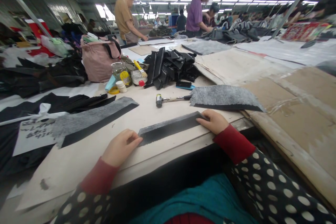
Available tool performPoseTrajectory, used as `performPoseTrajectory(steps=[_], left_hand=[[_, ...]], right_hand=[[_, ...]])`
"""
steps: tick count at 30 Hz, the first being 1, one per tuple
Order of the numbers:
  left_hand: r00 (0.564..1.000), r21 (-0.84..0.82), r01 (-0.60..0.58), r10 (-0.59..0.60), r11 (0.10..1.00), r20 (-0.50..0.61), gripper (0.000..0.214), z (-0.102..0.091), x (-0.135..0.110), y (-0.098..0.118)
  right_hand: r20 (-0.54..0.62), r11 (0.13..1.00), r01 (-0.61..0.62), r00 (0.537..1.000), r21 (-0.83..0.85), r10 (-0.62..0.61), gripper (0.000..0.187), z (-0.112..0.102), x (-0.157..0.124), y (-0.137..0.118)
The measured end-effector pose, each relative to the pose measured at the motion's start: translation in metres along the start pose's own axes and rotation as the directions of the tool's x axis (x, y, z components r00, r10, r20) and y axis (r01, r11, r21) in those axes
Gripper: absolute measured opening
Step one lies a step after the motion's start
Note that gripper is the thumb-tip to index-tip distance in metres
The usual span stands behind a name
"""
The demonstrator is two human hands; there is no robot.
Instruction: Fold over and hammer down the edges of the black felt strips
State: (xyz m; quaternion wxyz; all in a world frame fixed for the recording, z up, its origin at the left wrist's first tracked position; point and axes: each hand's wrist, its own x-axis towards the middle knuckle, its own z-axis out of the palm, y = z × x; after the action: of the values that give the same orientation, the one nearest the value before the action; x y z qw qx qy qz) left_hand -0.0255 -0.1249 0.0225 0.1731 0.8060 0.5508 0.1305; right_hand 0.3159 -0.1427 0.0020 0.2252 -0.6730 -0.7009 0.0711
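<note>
Between my hands lies a black strip with a grey fuzzy upper edge [168,128], low over the pale work board [154,154]. My left hand [123,147] pinches its left end between thumb and fingers. At the other end, the thumb and fingers of my right hand [214,120] close on the strip's right corner. Beyond it a hammer [159,100] rests on its side, its handle end against a grey fuzzy piece with a black edge [225,96]. A similar grey piece [97,119] lies to the left of my hands.
A heap of folded black strips [172,66] stands behind the hammer, near a blue brush [185,85]. Left of it are a glass jar [121,73], a white bottle [121,86] and a pink bag [97,59]. Cardboard sheets [301,98] cover the right side. Co-workers stand at the far tables.
</note>
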Motion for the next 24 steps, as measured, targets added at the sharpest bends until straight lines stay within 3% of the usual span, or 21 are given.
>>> performPoseTrajectory(steps=[5,9,13,18,24], left_hand=[[0.999,0.011,-0.033,0.033,0.999,-0.004,0.025,0.000,-0.001,0.000],[0.995,0.012,-0.063,0.063,0.998,-0.075,0.019,0.001,0.001,-0.001],[0.987,-0.051,-0.148,0.145,0.988,-0.064,0.026,-0.001,0.002,0.000],[0.974,-0.062,-0.220,0.223,0.974,0.044,0.020,-0.003,0.007,-0.001],[0.957,-0.030,-0.260,0.262,0.965,0.126,0.027,-0.007,0.007,-0.016]], right_hand=[[-0.008,0.999,0.050,0.999,-0.022,-0.050,0.023,0.001,-0.001,-0.001],[-0.129,0.991,0.106,0.985,-0.077,-0.115,0.019,0.002,-0.003,0.000],[-0.251,0.984,0.089,0.960,-0.152,-0.125,0.047,0.000,-0.008,0.003],[-0.201,0.982,0.158,0.964,-0.100,-0.175,0.018,0.004,-0.016,0.008],[-0.244,0.988,0.148,0.958,-0.037,-0.152,0.019,0.010,-0.018,0.013]])
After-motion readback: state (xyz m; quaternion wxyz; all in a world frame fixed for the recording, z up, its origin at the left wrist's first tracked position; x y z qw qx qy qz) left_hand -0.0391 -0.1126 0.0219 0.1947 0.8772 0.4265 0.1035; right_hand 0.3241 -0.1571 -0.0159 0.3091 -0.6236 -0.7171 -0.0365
